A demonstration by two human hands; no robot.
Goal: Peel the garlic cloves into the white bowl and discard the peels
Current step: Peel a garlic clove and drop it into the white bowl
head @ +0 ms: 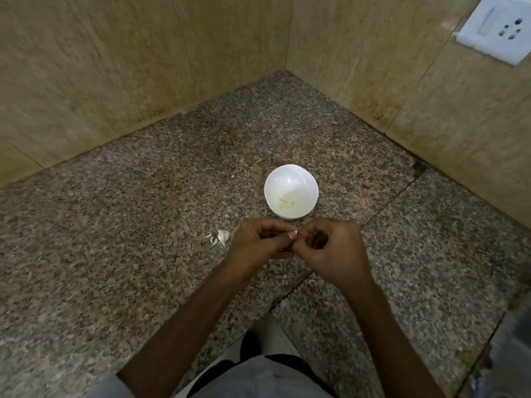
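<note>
- I see left hand (pixel 260 242) and right hand (pixel 330 248) with fingers curled together, pinching what is likely a clove, mostly hidden.
- Bowl (pixel 303 180) lies just beyond the pinch, equally near both.

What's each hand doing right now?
Left hand: curled, pinching what looks like a clove, mostly hidden.
Right hand: curled, pinching the same clove.
</note>
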